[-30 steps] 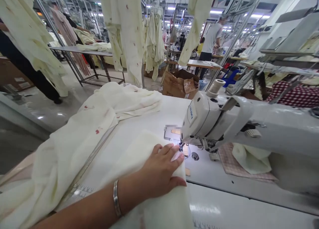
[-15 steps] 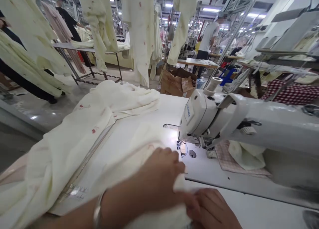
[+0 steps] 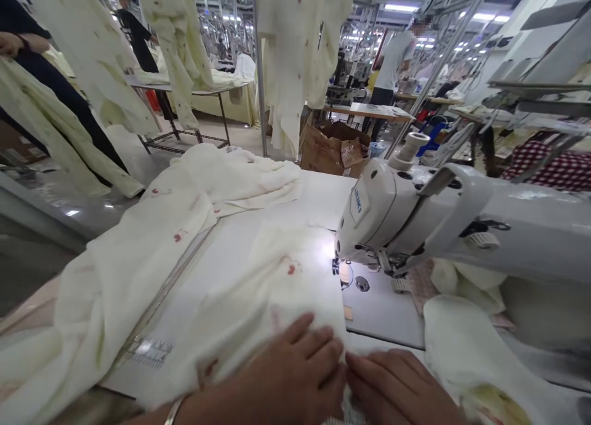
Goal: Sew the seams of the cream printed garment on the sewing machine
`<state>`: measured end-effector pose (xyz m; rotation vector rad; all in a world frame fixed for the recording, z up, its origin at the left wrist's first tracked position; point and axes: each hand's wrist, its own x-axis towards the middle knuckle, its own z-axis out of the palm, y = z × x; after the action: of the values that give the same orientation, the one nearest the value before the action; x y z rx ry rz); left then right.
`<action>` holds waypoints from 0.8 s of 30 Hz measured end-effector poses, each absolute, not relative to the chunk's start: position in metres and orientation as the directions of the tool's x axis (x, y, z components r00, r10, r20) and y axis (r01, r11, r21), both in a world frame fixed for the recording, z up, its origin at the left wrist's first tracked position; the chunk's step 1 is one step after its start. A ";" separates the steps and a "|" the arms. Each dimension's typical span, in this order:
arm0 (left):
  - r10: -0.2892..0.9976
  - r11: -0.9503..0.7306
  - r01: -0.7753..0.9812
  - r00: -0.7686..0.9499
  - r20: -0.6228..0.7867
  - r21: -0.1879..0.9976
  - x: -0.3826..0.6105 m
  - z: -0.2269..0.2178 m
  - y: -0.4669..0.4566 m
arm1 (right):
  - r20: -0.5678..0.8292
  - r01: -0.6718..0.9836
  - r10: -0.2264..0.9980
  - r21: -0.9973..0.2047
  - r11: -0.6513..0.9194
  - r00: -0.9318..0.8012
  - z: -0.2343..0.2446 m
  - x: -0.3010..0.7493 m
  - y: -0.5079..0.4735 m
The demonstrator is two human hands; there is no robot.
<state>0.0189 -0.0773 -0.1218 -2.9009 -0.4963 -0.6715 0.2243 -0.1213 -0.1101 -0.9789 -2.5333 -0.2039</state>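
Note:
A cream fabric piece with small red prints (image 3: 258,289) lies on the sewing machine's table, its right edge running beside the presser foot (image 3: 335,266). On that edge, near the front, my left hand (image 3: 295,369) presses and grips the cloth with bent fingers. Close against it, my right hand (image 3: 401,388) has its fingers together, pinching the same edge; its thumb is hidden. The white sewing machine (image 3: 369,203) stands to the right with its lamp lit over the needle area. Another cream cloth part (image 3: 466,339) lies right of my right hand.
A heap of cream garments (image 3: 152,246) covers the table's left side. Printed cream pieces (image 3: 286,61) hang ahead. Behind the table stands an open cardboard box (image 3: 330,148). A thread cone (image 3: 410,148) sits on the machine. Co-workers stand at the left and back.
My left hand has moved down and left, away from the needle area, uncovering the red print. A cream cloth part now shows right of my right hand. The view has shifted slightly.

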 end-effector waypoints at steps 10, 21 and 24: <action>0.277 -0.960 0.265 0.872 0.403 0.087 0.020 -0.127 -0.062 | 0.425 0.724 0.703 -0.144 0.674 -0.570 -0.118 0.219 -0.115; 0.328 -0.941 0.244 0.828 0.454 0.234 0.018 -0.147 -0.060 | 0.063 0.985 0.998 -0.174 -0.005 0.016 -0.074 0.321 -0.185; 0.338 -0.937 0.236 0.793 0.507 0.257 0.022 -0.143 -0.062 | -0.060 0.968 0.997 -0.244 -0.060 0.047 -0.081 0.326 -0.190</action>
<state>0.0223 -0.0622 -0.1428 -3.1446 -0.5076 -0.9457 0.3263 -0.1897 -0.0813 -2.1686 -2.0544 0.3211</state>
